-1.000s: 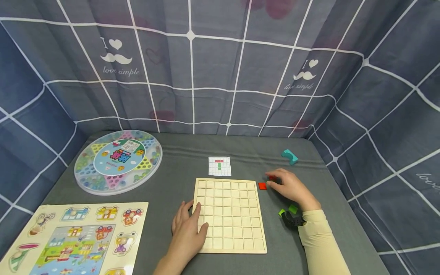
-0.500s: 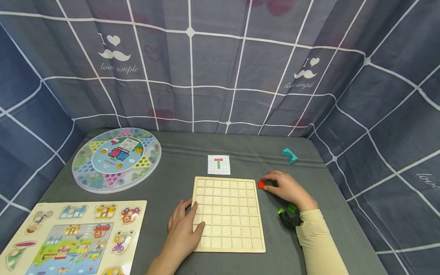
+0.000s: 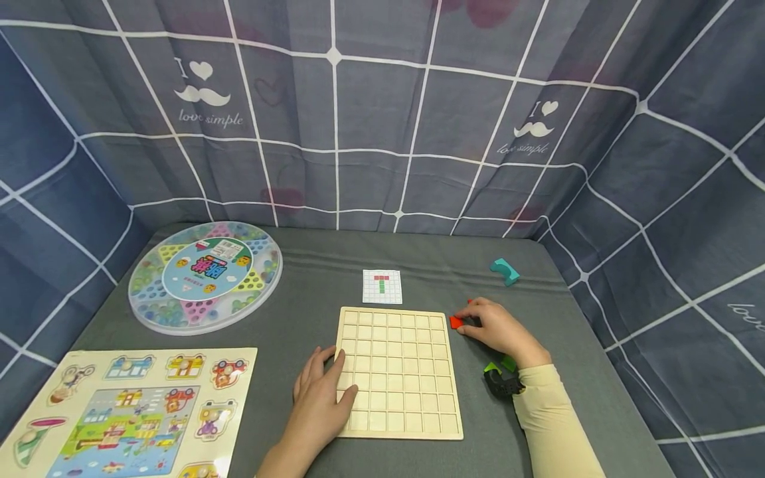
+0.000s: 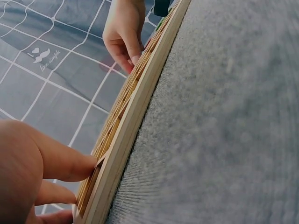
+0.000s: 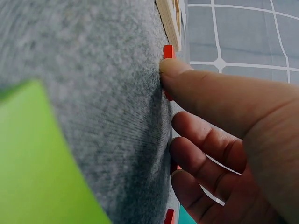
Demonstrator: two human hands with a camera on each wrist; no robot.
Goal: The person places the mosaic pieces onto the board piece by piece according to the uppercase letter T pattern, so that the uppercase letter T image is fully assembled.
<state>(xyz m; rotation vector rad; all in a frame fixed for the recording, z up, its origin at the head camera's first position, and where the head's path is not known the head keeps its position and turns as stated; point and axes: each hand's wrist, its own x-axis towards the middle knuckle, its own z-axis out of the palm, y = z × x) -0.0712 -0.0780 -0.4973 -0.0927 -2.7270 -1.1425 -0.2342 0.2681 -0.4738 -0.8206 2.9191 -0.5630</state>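
Note:
A pale wooden grid board lies flat on the grey cloth. My left hand rests at its left edge, thumb and fingers loosely spread; in the left wrist view, fingertips touch the rim. Just past the board's upper right corner, my right hand pinches a red square tile between thumb and index finger. The right wrist view has the thumb against that red tile, with the index finger hidden. Another red piece shows partly beyond the other fingers.
Green pieces lie beside the black wrist strap. A teal arch block sits at the back right. Behind the board is a pattern card. At left are a round game board and a picture puzzle.
My right hand has moved slightly left and closed its thumb and index finger on the red tile. My left hand stays at the board's edge.

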